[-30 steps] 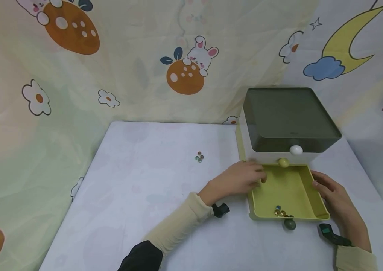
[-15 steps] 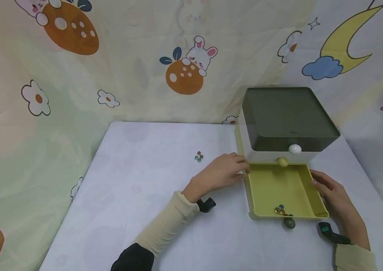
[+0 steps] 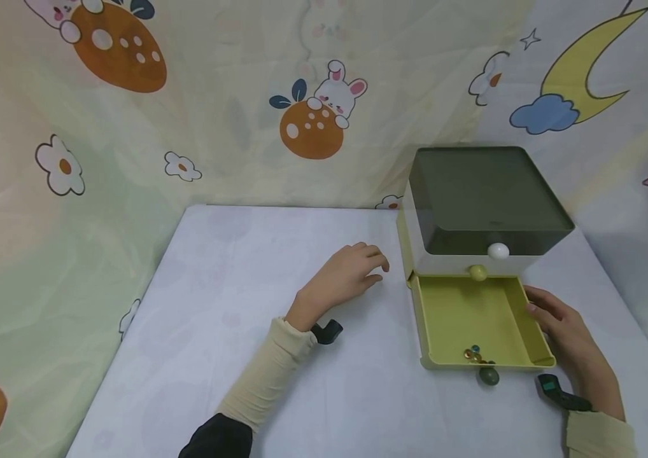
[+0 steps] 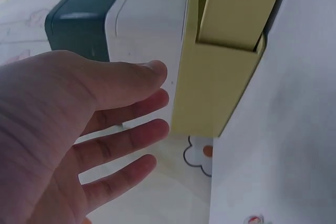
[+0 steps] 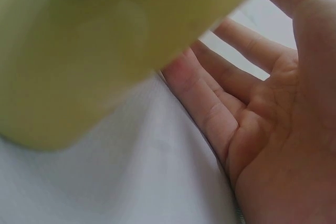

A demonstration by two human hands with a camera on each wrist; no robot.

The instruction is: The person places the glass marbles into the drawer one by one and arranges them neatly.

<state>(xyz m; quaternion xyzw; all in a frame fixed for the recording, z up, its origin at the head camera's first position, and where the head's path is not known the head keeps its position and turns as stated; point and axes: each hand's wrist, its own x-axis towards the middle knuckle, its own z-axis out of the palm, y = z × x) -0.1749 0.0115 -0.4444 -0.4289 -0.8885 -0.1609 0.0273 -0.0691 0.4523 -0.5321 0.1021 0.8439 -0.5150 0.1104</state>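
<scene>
The pulled-out yellow-green drawer [image 3: 461,321] holds several small beads [image 3: 475,353] near its front wall. My left hand [image 3: 341,280] hovers over the table left of the drawer, fingers loosely bent and holding nothing; the left wrist view shows the spread fingers [image 4: 121,140] beside the cabinet. At the drawer's right side, my right hand [image 3: 573,337] rests with its fingers against the outer wall and the thumb at the rim. In the right wrist view the fingers [image 5: 202,98] touch the drawer's side [image 5: 94,66] from outside.
The cabinet [image 3: 490,191] has a dark green top, a white knob [image 3: 498,251] and a yellow-green knob [image 3: 477,273]. A dark green knob [image 3: 489,376] is on the open drawer's front. In the left wrist view a small bead [image 4: 254,219] lies on the table. A patterned cloth hangs behind.
My left hand has moved left out of the drawer and over the table, now covering the spot where several small beads lay. The right hand stays at the drawer's side.
</scene>
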